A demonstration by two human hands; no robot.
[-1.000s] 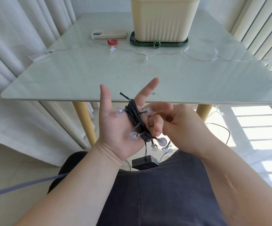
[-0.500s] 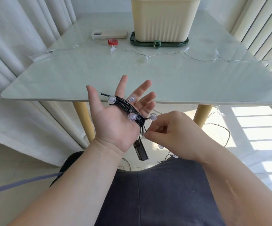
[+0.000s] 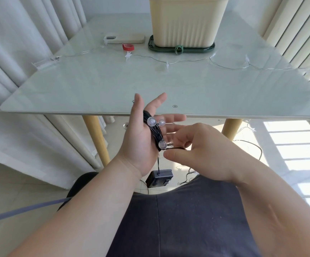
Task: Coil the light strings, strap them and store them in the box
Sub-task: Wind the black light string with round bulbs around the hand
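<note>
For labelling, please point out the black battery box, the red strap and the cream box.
black battery box (image 3: 159,179), head view, its top face
red strap (image 3: 125,46), head view, its left bend
cream box (image 3: 185,25), head view, ribbed front wall

L hand (image 3: 141,141) flat, fingers splayed; R hand (image 3: 202,153) just beside, pinching cord (image 3: 174,148).

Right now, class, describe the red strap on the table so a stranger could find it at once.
Look to the cream ribbed box at the far end of the table. Just left of it, in front of the cream-cased phone, lies the red strap. It is the only red thing there.
</note>
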